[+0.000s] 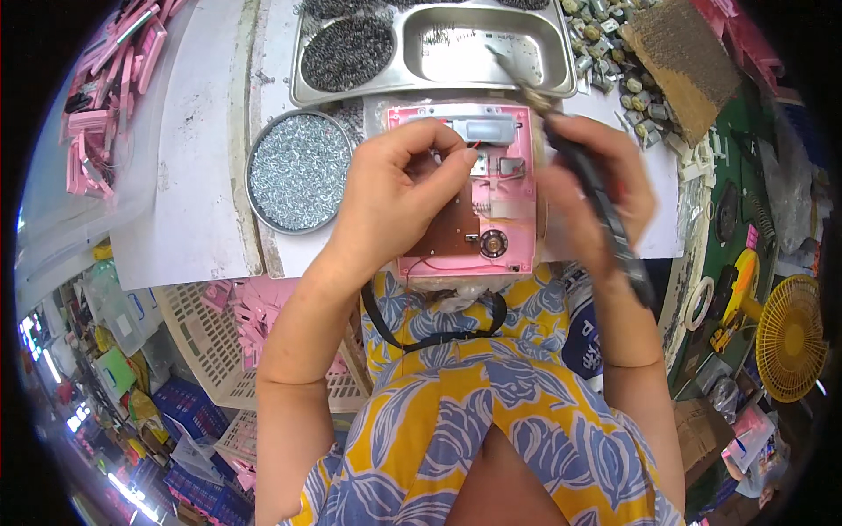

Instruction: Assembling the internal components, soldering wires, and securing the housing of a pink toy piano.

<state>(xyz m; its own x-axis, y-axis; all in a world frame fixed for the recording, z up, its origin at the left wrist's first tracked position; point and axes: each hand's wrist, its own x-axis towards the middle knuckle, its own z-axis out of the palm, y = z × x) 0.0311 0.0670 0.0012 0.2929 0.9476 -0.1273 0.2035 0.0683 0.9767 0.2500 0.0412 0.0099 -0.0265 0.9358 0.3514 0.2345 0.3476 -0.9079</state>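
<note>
An open pink plastic housing (519,241) lies in front of me, fitted with a brown board (447,230), a small round black part (494,244), a coil spring (481,209) and a grey-blue cylindrical part (491,131) along its far side. Over its left half, my left hand (395,188) is closed, thumb and forefinger pinched beside a thin red wire; whatever they hold is too small to make out. My right hand (605,175), smeared by motion, grips a long black-handled tool (589,180) with a slim pointed metal tip. That tip hangs over the steel tray (430,90).
Dark coil springs (349,54) fill one tray compartment; a few lie in another. At left stands a round dish of small silvery parts (298,171). Small metal parts (645,105) and cardboard (680,66) sit far right. A yellow fan (791,337) stands right; a crate (206,337) sits below the table.
</note>
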